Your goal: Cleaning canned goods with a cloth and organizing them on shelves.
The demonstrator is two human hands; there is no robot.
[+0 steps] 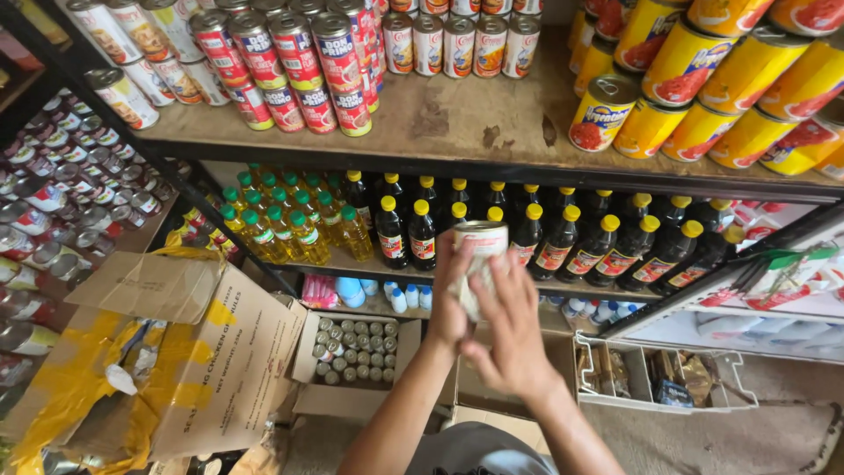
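Observation:
Both my hands hold one tin can point(479, 242) with a pale label, raised in front of the middle shelf. My left hand point(450, 295) wraps the can's left side from below. My right hand point(514, 330) covers its lower front, fingers spread over the label. Behind the can stand rows of dark sauce bottles point(563, 237) with yellow caps. The wooden top shelf point(457, 123) has a bare patch between red-labelled cans point(299, 66) on the left and yellow cans point(703, 84) on the right.
Yellow oil bottles point(281, 224) with green caps fill the middle shelf's left. On the floor lie an open carton of small cans point(356, 352), a large open cardboard box point(176, 352) with yellow tape, and a white wire basket point(659, 374). More cans line a left rack point(53, 202).

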